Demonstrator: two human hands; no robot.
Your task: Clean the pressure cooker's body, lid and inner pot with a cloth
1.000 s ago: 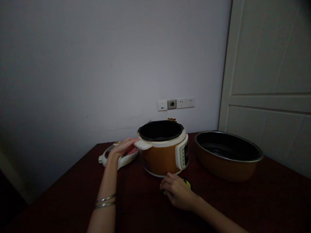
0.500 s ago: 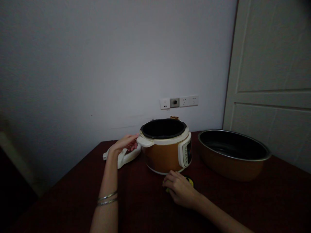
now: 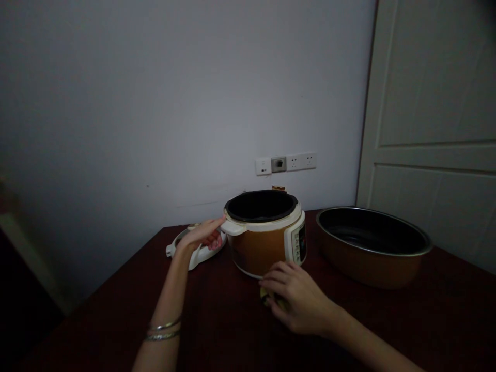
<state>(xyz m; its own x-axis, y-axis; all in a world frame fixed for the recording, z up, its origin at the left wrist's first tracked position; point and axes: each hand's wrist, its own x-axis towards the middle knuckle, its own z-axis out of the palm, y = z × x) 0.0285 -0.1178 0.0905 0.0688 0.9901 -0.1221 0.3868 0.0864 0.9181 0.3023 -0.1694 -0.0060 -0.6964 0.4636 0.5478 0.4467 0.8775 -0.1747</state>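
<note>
An orange and white electric cooker (image 3: 258, 250) stands with its top off, its dark inside showing. My left hand (image 3: 203, 235) is at the cooker's white side handle (image 3: 233, 228), one digit reaching along the handle's outer end and the other fingers curled below. In front of the cooker, close to its base, my right hand (image 3: 298, 299) has its fingers bent over a small yellow and black object (image 3: 267, 296) on the table. Most of that object is hidden, and its kind does not show.
A white ring-shaped lid part (image 3: 197, 258) lies behind my left wrist. To the right of the cooker stands a large oval basin (image 3: 372, 268) with a metal rim. Wall sockets (image 3: 301, 161) are behind the dark red table (image 3: 220, 320), and a pale door (image 3: 430, 196) is on the right.
My right hand has shifted slightly right and up, covering more of the yellow and black object. My left forearm has swung a little left and down; its hand stays at the handle.
</note>
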